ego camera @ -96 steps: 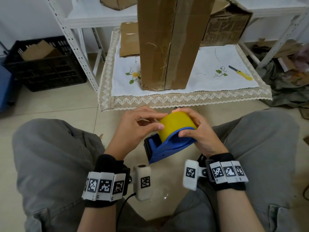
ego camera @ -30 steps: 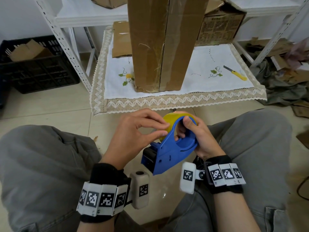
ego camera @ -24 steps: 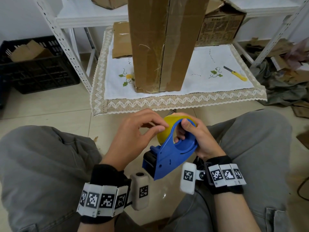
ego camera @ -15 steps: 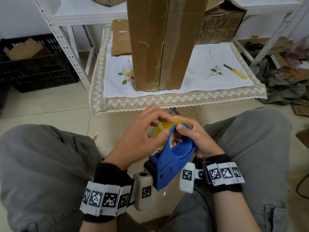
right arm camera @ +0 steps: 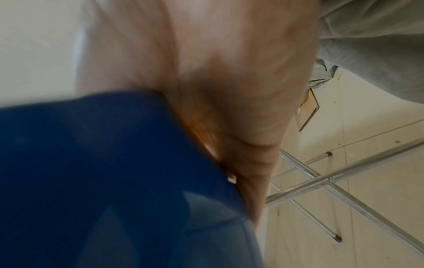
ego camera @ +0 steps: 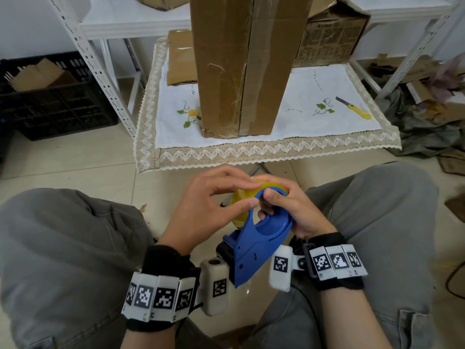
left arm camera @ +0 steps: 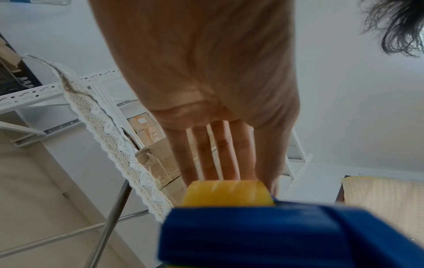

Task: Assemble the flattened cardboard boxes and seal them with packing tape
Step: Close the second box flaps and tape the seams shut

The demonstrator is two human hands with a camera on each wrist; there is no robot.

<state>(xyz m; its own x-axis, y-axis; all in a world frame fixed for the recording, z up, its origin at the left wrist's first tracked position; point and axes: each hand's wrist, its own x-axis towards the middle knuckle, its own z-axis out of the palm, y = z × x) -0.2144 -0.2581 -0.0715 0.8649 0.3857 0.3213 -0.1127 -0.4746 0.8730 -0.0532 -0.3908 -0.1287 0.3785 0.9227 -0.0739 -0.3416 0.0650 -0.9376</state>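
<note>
I hold a blue tape dispenser with a yellow tape roll over my lap, between my knees. My right hand grips the dispenser's round frame, thumb hooked through its hole. My left hand lies over the roll, fingers reaching across its top and thumb against its side. In the left wrist view the roll sits behind the blue body, with my fingers stretched onto it. A tall assembled cardboard box stands upright on the low table ahead, its seam facing me.
The cloth-covered table also carries a flat cardboard piece and a yellow utility knife. A black crate sits on the floor at left. White shelving and another box stand behind. Clutter lies at right.
The dispenser has turned from roll-up to its flat side facing me and tilted nose down. My left hand has closed in over the roll.
</note>
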